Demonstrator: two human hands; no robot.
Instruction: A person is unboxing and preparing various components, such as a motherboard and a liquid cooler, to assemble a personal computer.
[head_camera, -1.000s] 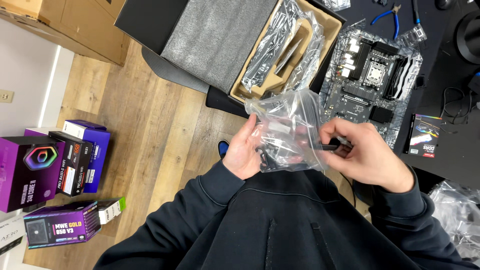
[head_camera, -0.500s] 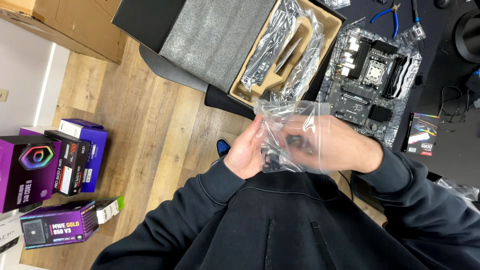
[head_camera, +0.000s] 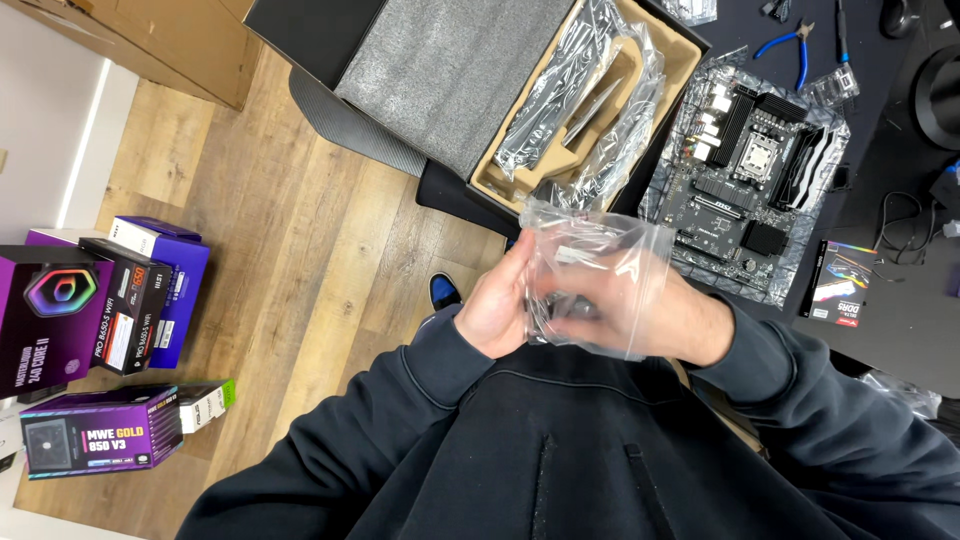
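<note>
I hold a clear plastic bag (head_camera: 598, 262) with small dark parts in front of my chest. My left hand (head_camera: 497, 308) grips the bag's left side from outside. My right hand (head_camera: 655, 315) is reached into the bag, its fingers seen blurred through the plastic around the dark parts; what they grip is unclear. Behind the bag, on the dark desk, lies a black motherboard (head_camera: 752, 175) on its silvery wrap.
An open cardboard box (head_camera: 500, 175) with grey foam (head_camera: 455, 70) and bagged parts stands at the desk's edge. Blue pliers (head_camera: 790, 45) and a small black carton (head_camera: 835, 280) lie on the desk. Purple and black product boxes (head_camera: 95, 310) stand on the wooden floor at left.
My right hand, which pinched a dark piece at the bag's right edge, has gone inside the bag. The bag has lifted slightly and the view has shifted a little.
</note>
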